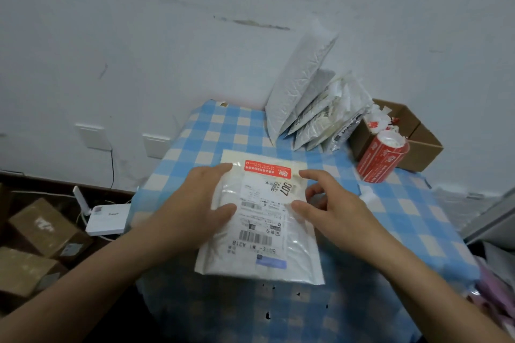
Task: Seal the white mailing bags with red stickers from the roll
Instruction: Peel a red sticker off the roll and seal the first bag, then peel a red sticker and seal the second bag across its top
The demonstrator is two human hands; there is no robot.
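The white mailing bag (262, 259) is lying flat, label up, on the blue-checked tablecloth (390, 217). It is being steadied by the left hand (195, 203), which is laid on its left side with fingers straight and together. The right hand (331, 206) is being held at the bag's right edge, fingers apart and loosely bent, gripping nothing. The red sticker (267, 169) is lying across the far flap and is best pressed flat from the middle outwards, so that no crease is left. A router (107, 217) is lying low to the left. Further off, the roll of red stickers (381, 157) is standing beside a cardboard box (418, 142), and more bags (303, 97) are being propped against the white wall (167, 36).
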